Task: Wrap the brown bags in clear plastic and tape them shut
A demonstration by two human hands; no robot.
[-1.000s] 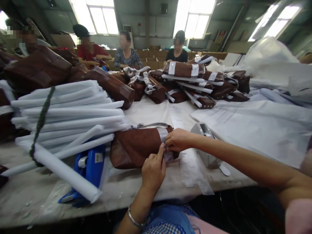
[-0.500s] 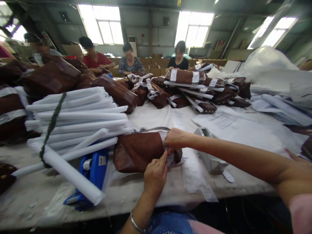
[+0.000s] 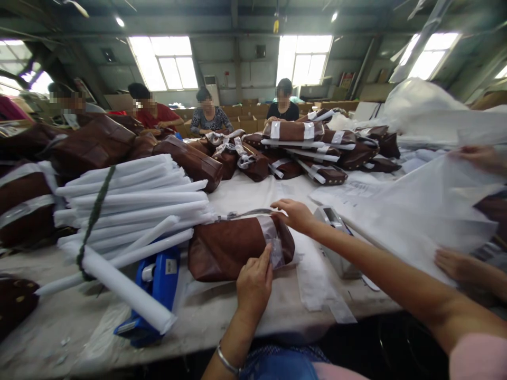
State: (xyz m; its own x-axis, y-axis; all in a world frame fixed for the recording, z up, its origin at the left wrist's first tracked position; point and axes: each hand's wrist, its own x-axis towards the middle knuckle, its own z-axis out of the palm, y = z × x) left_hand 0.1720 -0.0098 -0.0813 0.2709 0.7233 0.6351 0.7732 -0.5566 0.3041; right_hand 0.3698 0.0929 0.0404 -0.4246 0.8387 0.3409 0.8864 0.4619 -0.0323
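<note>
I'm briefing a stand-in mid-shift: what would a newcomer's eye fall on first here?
Probably the brown bag at front center, with the left hand touching its pale wrap. Next, the stack of white rolls to its left, partly hiding a blue tool. Behind them, a heap of brown bags spreads across the table.

So to your left you've got a bundle of white paper-looking rolls (image 3: 138, 201) tied with dark green cord (image 3: 96, 214), one fat white roll (image 3: 130, 290) resting across a blue plastic dispenser (image 3: 164, 279). Way back: a person in a red top (image 3: 162, 115), bright multi-pane windows (image 3: 287, 60), and a big translucent plastic heap (image 3: 425, 100) off to your right.
</note>
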